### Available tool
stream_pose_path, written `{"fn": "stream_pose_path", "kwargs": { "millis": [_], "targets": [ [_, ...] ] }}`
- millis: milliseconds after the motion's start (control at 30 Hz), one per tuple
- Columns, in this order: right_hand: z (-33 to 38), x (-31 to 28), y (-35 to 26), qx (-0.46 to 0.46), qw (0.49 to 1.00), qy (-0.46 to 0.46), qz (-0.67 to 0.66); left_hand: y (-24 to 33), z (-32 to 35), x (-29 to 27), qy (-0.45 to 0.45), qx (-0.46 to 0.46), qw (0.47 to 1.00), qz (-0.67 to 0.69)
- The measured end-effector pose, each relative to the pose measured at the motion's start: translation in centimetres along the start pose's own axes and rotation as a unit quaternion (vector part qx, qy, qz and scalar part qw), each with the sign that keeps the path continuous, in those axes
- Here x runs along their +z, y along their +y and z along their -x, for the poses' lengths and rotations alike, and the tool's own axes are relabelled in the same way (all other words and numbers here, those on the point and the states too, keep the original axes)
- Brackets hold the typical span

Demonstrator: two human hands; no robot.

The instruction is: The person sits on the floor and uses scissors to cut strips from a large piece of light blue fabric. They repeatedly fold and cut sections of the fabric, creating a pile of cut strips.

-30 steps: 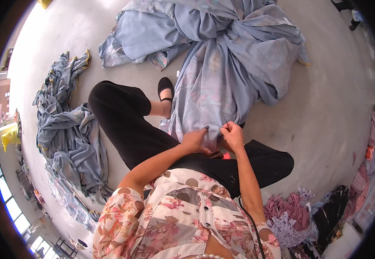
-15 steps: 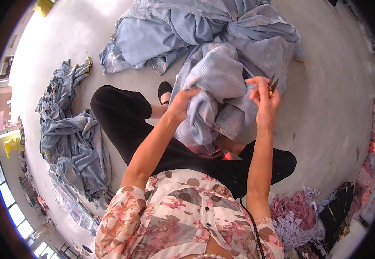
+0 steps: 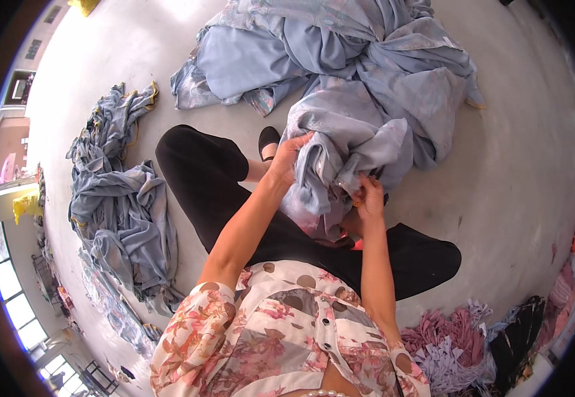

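A: Pale blue cloth lies bunched over our lap, trailing to the floor at 12 o'clock. Why lifted?

B: For inspection. Left hand fingers clamp a fold; right hand pinches an edge at 3 o'clock.

A: Hidden?

B: A red object beneath the cloth, unidentifiable.

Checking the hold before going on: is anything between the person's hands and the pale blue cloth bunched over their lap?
Nothing visible. The left hand grips the bunched blue cloth at its upper left edge, and the right hand pinches a fold lower down. Both touch the fabric directly; whether the right hand also holds something small cannot be told.
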State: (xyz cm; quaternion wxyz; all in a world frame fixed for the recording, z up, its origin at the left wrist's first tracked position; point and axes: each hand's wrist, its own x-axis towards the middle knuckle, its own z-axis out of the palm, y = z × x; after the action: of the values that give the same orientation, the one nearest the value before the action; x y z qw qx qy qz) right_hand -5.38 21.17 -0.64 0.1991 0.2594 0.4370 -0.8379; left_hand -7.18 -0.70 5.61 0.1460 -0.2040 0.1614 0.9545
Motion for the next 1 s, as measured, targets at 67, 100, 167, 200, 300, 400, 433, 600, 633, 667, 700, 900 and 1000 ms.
{"fn": "stream_pose_path", "kwargs": {
  "millis": [67,100,167,200,300,400,433,600,633,667,700,900,1000],
  "targets": [
    [3.2,1.2,-3.6,-0.029,0.995,-0.046,-0.082,0.7,2.4,5.0,0.088,0.085,0.987,-0.104],
    [4.7,1.2,-4.3,-0.096,0.991,0.018,-0.092,1.4,2.7,5.2,0.055,0.149,0.983,-0.091],
    [8.7,1.1,-7.1,-0.160,0.980,0.052,-0.105,3.8,2.6,5.2,0.016,0.207,0.975,-0.079],
    [10.2,0.7,-9.0,-0.157,0.981,0.019,-0.113,5.5,2.7,5.6,0.009,0.205,0.975,-0.084],
    [8.4,-4.3,-10.7,-0.252,0.965,0.012,0.077,9.7,1.5,8.1,-0.034,0.184,0.977,-0.103],
    [8.2,-4.7,-12.0,-0.135,0.988,0.055,-0.052,12.1,0.0,8.6,0.018,0.090,0.962,-0.256],
    [8.9,-4.1,-12.0,-0.111,0.985,0.107,-0.081,13.1,-0.8,6.4,0.060,0.067,0.926,-0.367],
    [8.4,-9.2,-9.8,-0.031,0.991,0.109,-0.074,12.7,-2.5,-2.4,0.163,0.058,0.755,-0.632],
    [8.4,-8.9,-9.6,-0.023,0.990,0.116,-0.076,12.3,-2.9,-3.7,0.182,0.096,0.682,-0.702],
    [8.4,-8.6,-9.5,-0.015,0.989,0.122,-0.078,12.0,-3.2,-5.0,0.200,0.134,0.601,-0.762],
    [8.4,-8.1,-9.4,-0.011,0.989,0.123,-0.080,11.5,-3.5,-6.1,0.215,0.172,0.513,-0.813],
    [7.6,-7.8,-9.5,-0.018,0.992,0.048,-0.118,0.2,0.5,-4.7,0.179,0.366,0.551,-0.728],
    [7.7,-6.9,-9.9,-0.010,0.992,0.020,-0.126,-7.5,4.3,-5.5,0.087,-0.075,0.890,-0.442]
  ]
}}
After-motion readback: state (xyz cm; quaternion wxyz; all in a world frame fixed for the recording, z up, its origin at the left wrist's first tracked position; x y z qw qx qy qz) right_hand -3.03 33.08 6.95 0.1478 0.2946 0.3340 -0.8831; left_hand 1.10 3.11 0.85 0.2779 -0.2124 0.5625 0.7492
